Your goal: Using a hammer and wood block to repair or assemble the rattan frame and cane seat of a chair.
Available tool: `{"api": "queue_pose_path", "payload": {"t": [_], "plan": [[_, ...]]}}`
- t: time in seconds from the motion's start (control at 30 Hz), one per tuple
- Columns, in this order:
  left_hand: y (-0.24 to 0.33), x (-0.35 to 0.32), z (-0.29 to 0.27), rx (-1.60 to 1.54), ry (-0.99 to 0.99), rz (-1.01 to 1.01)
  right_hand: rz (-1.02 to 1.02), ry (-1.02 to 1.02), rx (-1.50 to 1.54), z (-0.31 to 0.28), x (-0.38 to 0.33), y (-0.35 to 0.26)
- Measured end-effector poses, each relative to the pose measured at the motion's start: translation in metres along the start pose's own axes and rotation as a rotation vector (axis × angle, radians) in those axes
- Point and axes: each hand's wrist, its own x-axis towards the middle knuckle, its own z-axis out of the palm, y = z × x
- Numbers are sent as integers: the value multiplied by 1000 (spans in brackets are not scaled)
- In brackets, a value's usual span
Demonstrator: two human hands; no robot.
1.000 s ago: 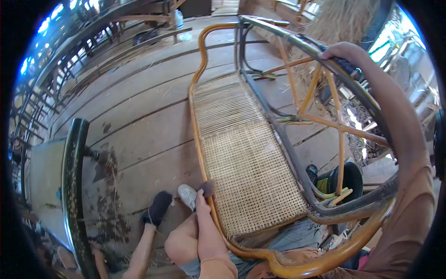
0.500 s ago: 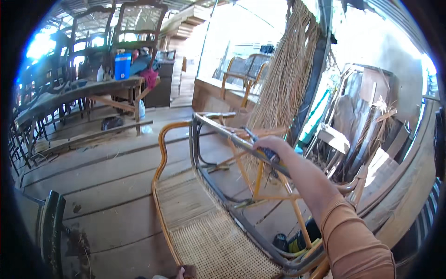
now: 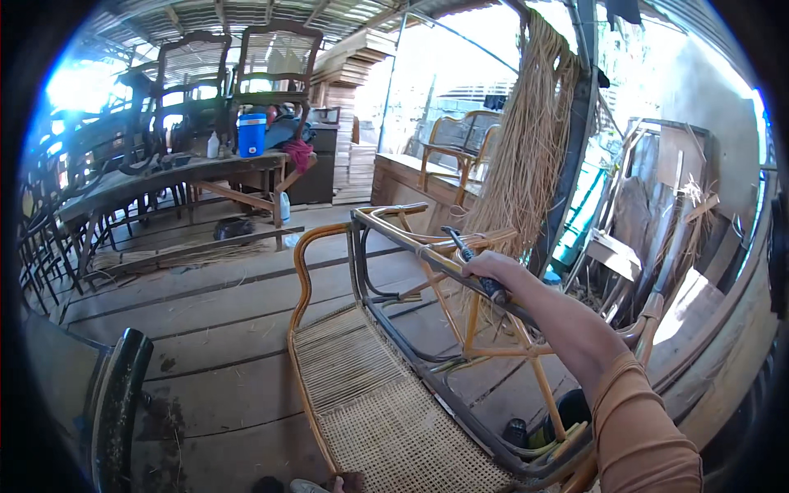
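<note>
My right hand [image 3: 491,266] is closed round a dark tool [image 3: 495,289] with a slim end, at the top rail of a rattan chair frame. Its kind is hard to make out. The chair lies tipped over, with its woven cane panel [image 3: 386,440] facing up and yellow-brown poles [image 3: 306,275] along the edge. Dark rails [image 3: 411,361] run between the panel and the part under my right hand. At the lower edge, a small bit of skin [image 3: 338,486] shows beside a brown piece on the chair's edge; it may be my left hand, mostly cut off.
Long raffia-like strands [image 3: 526,140] hang from a post beyond the chair. Scrap boards [image 3: 633,197] lean at the right. A workbench [image 3: 189,172] with a blue cooler [image 3: 251,135] stands at the back left. Nearby left is a dark curved post [image 3: 122,411] above the plank floor [image 3: 214,345].
The view has shifted, so the scene sits further right and lower. My right hand stays on the tool at the chair's rail.
</note>
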Motion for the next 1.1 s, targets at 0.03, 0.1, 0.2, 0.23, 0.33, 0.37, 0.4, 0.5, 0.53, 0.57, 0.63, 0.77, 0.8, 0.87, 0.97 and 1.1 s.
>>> {"api": "queue_pose_path", "payload": {"t": [0.03,0.1,0.2,0.23,0.33,0.37,0.4,0.5,0.53,0.57,0.63,0.77,0.8,0.87,0.97,1.1], "plan": [[1,-7,-3,-5,3,7,-7,3,0,-3,-7,2],[2,-23,-12,-8,15,15,-158,39,148,-11,-15,12],[12,-42,-32,7,58,33,-201,22,54,-23,-24,-12],[14,-56,-47,20,78,34,-499,70,108,-30,-37,-6],[49,-105,1,30,141,188,-376,122,258,-68,-76,-17],[57,-98,3,22,42,230,-557,150,370,-77,-64,0],[63,-83,-1,19,-49,269,-416,197,128,-92,-55,-23],[100,-81,-7,1,-76,425,-372,304,-31,-117,-74,-65],[110,-87,3,-10,-93,483,-876,220,1,-125,-109,-59],[115,-87,-9,13,-74,483,-364,204,145,-120,-144,-90],[107,-68,4,-16,-23,574,-456,205,97,-151,-155,-87],[111,-65,28,-48,2,487,-660,445,-44,-154,-108,-61],[108,-56,26,-80,82,513,-552,459,49,-149,-115,-54],[103,-55,30,-95,185,532,-490,392,315,-137,-106,-22],[99,-76,46,-32,373,585,-594,219,577,-105,-27,60],[102,-61,41,-15,367,708,-608,187,700,-28,44,136]]}}
